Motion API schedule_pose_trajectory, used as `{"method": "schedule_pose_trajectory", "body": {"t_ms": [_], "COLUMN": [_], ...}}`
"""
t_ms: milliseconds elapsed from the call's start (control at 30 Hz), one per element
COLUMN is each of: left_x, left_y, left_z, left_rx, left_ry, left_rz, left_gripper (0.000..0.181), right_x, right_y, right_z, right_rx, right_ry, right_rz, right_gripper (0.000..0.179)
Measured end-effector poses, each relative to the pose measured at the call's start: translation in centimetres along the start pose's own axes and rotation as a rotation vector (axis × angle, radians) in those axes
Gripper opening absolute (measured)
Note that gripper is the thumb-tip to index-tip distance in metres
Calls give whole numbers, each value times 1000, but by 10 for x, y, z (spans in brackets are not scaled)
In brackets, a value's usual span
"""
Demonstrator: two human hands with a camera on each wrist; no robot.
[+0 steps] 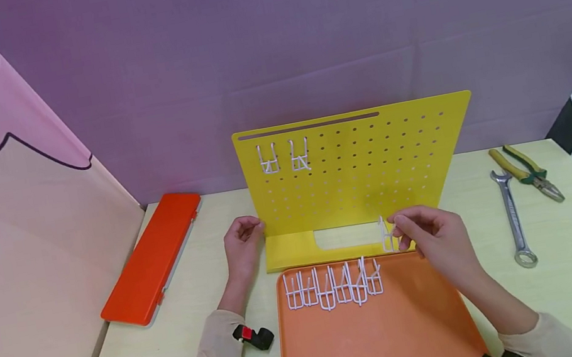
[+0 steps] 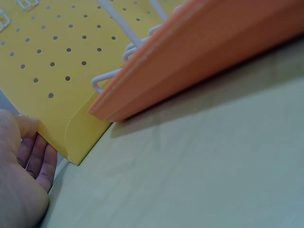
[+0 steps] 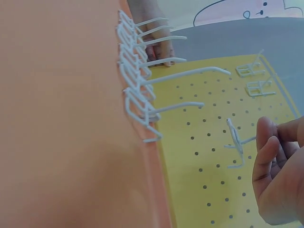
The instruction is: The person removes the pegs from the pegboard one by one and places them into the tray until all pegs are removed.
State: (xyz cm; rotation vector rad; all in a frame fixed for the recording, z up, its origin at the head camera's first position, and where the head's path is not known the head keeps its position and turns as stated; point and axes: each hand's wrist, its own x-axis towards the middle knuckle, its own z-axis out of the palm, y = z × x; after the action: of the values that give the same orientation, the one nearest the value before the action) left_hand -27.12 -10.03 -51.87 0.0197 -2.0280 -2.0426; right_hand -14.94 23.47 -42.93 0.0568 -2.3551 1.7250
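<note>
A yellow pegboard (image 1: 343,175) stands upright on its base. Two white wire hooks (image 1: 268,159) hang at its upper left. My left hand (image 1: 243,246) grips the board's lower left edge, thumb in front and fingers behind, as the left wrist view shows. Between thumb and fingers, my right hand (image 1: 436,235) pinches another white hook (image 3: 235,140) by its prong, in front of the board's lower right. Several more hooks (image 1: 333,285) lie in a row along the far side of an orange tray (image 1: 372,342).
Left of the board lies a long orange-red case (image 1: 153,259). A wrench (image 1: 513,221) and green-and-yellow pliers (image 1: 529,174) lie on the table at the right. Behind the board hangs a purple cloth backdrop (image 1: 305,28).
</note>
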Motion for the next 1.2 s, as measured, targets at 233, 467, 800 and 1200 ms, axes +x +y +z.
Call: {"method": "schedule_pose_trajectory", "body": {"t_ms": [233, 467, 800, 1200], "left_x": [-1, 0, -1, -1], "left_y": [1, 0, 1, 3], "left_z": [1, 0, 1, 1], "left_rx": [10, 2, -1, -9], "left_ry": [4, 3, 8, 6], "left_rz": [-4, -3, -4, -5], "left_gripper": [6, 8, 8, 8], "right_x": [-10, -16, -16, -13], "right_y": [7, 13, 17, 21], "right_z": [-6, -9, -8, -7], "right_rx": [-58, -20, -32, -58], "right_ry": [-34, -92, -221, -322], "right_rz": [42, 37, 99, 196], "right_gripper": [23, 20, 21, 23]}}
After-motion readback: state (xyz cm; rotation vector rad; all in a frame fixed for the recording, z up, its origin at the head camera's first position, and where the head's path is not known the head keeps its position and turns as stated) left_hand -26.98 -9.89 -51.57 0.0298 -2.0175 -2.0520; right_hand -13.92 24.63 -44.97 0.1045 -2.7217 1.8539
